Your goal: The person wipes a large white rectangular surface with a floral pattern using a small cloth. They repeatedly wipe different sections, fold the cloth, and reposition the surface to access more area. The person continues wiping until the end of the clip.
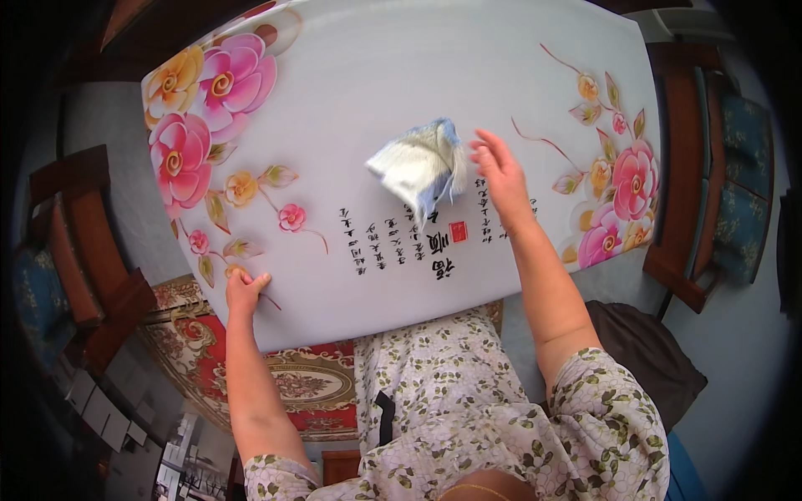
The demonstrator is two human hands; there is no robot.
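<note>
A white tablecloth [351, 92] printed with pink and yellow flowers and dark lettering is spread over the table. On or just above its middle is a crumpled rag [422, 163], pale with blue edges and slightly blurred; I cannot tell whether it touches the surface. Just right of the rag, my right hand [504, 177] is open, its fingers stretched toward it with a small gap between. At the near left edge, my left hand [244, 292] is closed on the tablecloth, thumb lying on top; some of its fingers are hidden.
Wooden seats with blue cushions stand on the left [42, 284] and the right [743, 175]. Below the table's left side lies a red patterned rug [292, 384]. A dark brown covered object [647, 359] sits near my right elbow.
</note>
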